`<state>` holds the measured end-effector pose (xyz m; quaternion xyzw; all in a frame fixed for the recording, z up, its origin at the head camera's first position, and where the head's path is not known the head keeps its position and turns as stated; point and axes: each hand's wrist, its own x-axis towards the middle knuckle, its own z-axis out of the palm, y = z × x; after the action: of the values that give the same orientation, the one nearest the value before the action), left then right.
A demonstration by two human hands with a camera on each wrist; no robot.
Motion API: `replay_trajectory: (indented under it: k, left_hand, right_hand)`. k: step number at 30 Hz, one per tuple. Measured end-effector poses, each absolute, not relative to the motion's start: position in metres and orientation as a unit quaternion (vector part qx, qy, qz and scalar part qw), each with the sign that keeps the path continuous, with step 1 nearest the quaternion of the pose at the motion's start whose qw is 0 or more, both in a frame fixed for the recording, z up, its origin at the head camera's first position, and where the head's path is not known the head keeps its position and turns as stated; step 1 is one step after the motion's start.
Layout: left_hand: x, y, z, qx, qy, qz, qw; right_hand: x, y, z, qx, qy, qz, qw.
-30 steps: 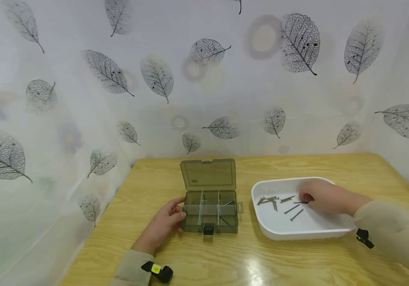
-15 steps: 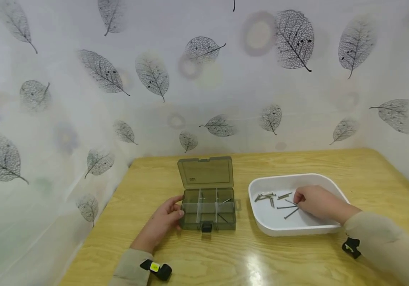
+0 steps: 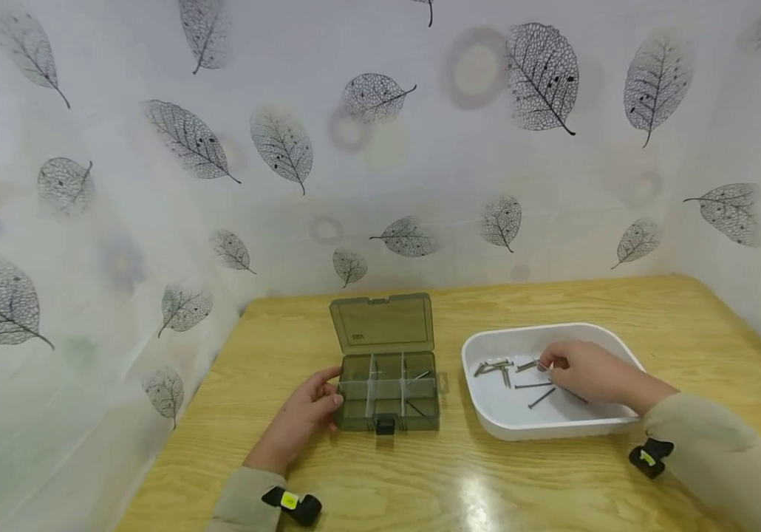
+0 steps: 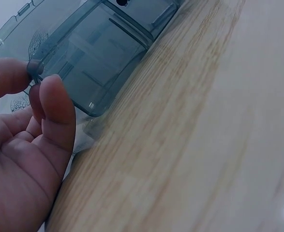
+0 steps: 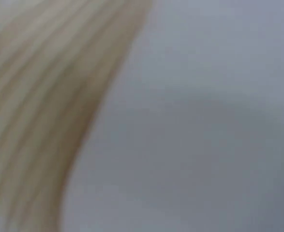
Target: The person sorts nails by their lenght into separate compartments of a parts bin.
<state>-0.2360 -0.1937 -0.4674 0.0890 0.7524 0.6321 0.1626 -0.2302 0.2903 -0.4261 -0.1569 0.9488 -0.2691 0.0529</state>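
Note:
A smoky clear compartment box (image 3: pixel 387 403) stands on the table with its lid (image 3: pixel 383 325) raised. My left hand (image 3: pixel 304 414) pinches the box's left side between thumb and fingers; the left wrist view shows this hand (image 4: pixel 30 130) at the box's edge (image 4: pixel 91 92). Thin metal pieces lie in some compartments, one a dark nail-like piece (image 3: pixel 415 408) at front right. Inside the white tray (image 3: pixel 520 431) my right hand (image 3: pixel 587 373) has its fingertips at a brassy screw (image 3: pixel 525 366). Whether they grip it is unclear.
More brassy screws (image 3: pixel 495 366) lie at the tray's left. Long dark nail-like pieces (image 3: pixel 541 399) lie in its middle, one partly under the right hand. The wooden table (image 3: pixel 420 480) meets a leaf-patterned curtain (image 3: pixel 420 185) behind. The right wrist view is blurred.
My right hand has moved slightly left in the tray, from the dark nail-like pieces to the brassy screws. Some dark pieces lie differently. The left hand stays on the box.

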Motion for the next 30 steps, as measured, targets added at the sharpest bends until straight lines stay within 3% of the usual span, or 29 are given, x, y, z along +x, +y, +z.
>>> replay_trajectory:
  k: [14, 30]
  left_hand:
    - [-0.234, -0.193, -0.464, 0.088, 0.752, 0.634, 0.16]
    - [-0.236, -0.195, -0.467, 0.096, 0.747, 0.638, 0.159]
  right_hand:
    - [-0.22, 0.232, -0.387, -0.208, 0.905, -0.365, 0.057]
    - [-0.225, 0.141, -0.388, -0.262, 0.902, -0.34, 0.051]
